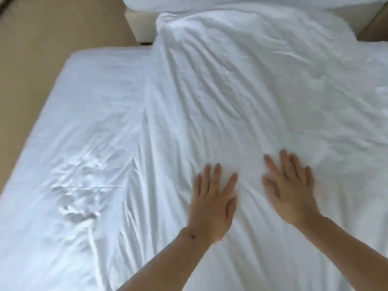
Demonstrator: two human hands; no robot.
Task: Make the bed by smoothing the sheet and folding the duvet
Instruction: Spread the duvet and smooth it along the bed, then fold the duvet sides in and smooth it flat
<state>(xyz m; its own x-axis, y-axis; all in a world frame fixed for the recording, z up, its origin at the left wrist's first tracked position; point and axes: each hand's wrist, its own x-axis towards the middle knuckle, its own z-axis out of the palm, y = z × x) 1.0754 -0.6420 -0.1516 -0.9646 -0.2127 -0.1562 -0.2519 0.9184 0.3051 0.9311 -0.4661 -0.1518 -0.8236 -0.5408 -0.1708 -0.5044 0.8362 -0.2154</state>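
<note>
Both flat, unclenched palms, left hand [211, 201] and right hand [290, 189], press the creased white cotton sheet [94, 127]; best sweep outward, evenly.

No legible text, label, brand mark, number or sign appears anywhere in view. The white crumpled cotton bedding [231, 91] is plain and unprinted, with no visible tag. The beige floor [42, 38] carries no markings.

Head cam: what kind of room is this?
Most likely a bedroom, possibly a hotel room: a bed with a creased white sheet, a rumpled white duvet, and tan floor beside it.
</note>
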